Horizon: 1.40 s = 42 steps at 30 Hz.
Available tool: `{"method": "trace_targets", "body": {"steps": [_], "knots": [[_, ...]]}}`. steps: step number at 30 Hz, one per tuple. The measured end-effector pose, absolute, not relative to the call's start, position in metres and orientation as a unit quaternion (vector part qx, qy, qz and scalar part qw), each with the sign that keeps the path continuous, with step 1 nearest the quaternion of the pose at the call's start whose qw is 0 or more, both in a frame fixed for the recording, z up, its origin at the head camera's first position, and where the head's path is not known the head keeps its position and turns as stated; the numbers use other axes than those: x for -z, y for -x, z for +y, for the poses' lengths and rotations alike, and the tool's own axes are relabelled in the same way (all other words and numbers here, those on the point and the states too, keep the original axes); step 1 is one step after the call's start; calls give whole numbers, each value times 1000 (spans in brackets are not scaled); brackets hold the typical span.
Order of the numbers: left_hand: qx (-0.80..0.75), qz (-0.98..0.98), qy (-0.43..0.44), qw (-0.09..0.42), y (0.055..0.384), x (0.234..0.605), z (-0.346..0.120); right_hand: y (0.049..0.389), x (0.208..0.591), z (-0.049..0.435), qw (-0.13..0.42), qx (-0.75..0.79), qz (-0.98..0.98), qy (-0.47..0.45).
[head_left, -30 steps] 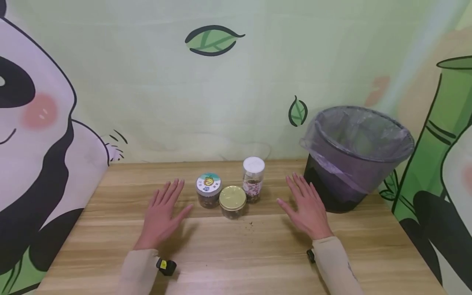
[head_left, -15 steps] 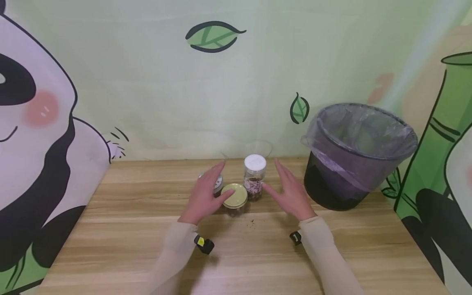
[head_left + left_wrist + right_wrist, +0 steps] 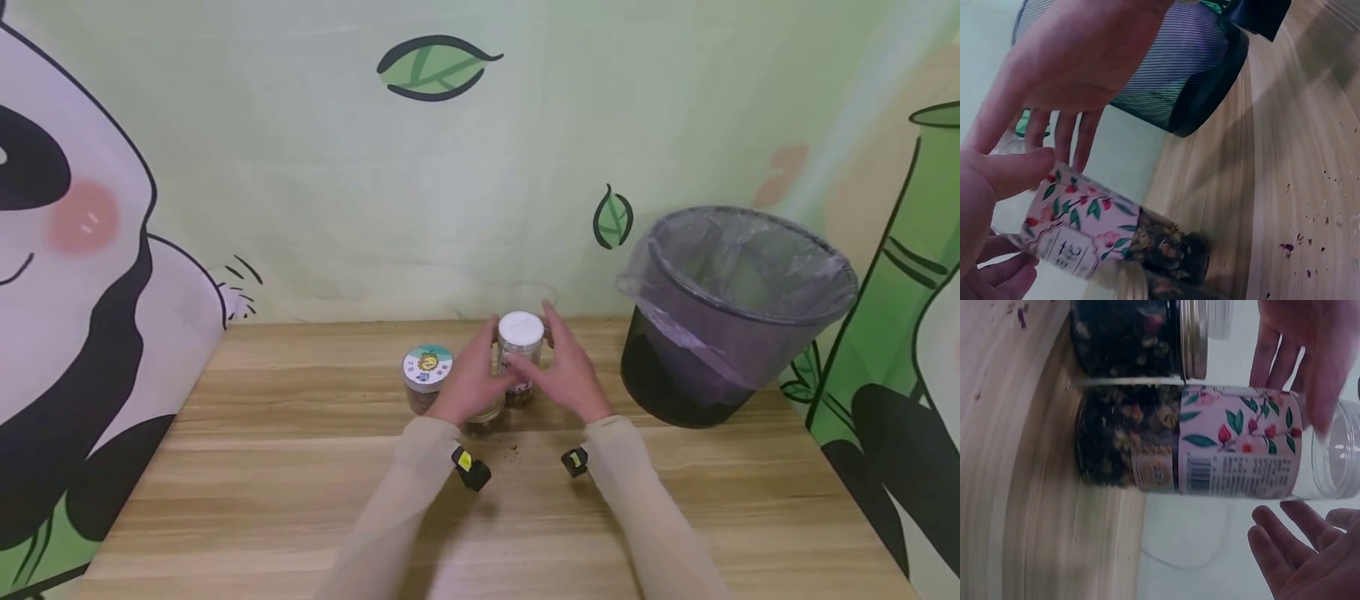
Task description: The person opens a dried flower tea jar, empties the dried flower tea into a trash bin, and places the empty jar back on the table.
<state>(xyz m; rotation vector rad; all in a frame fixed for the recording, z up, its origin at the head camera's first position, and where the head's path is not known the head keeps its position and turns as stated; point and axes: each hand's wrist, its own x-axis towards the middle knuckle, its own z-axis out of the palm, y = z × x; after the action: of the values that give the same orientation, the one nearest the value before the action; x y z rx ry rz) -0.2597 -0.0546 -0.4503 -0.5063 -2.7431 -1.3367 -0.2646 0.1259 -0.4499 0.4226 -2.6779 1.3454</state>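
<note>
A tall clear jar with a white lid stands on the table. Its pink flowered label and dark dried flower tea show in the right wrist view. My left hand reaches to the jar's left side, its thumb overlapping the label and its fingers near the neck. On the other side my right hand has its fingers extended, fingertips close to the jar. A gold-lidded jar stands just left of it, mostly hidden behind my left hand in the head view.
A short jar with a printed lid stands left of my left hand. At the right is a black bin with a clear liner. Small crumbs lie on the wooden table before the jars. A printed cloth hangs behind.
Both hands have moved inward from beside the jars, past the two shorter ones, to either side of the tall jar. The jars have stayed where they were.
</note>
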Motion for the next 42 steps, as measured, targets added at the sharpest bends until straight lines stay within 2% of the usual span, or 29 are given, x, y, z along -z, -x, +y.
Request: {"method": "trace_targets", "body": {"steps": [11,19,30,36,42], "knots": [[412,-897,160,20,270,456,-43,269,463,117,84,-457,-876,-132],[432,-889,153,11,268,457,-44,266,457,120,96,-449,-877,-141],[484,-854,179,67,257,438,-47,250,413,121,132,-418,-888,-137],[508,-838,192,55,246,432,-50,234,390,121,154,-444,-868,-160],[550,-813,184,59,233,434,-50,216,381,114,152,-465,-850,-196]]}}
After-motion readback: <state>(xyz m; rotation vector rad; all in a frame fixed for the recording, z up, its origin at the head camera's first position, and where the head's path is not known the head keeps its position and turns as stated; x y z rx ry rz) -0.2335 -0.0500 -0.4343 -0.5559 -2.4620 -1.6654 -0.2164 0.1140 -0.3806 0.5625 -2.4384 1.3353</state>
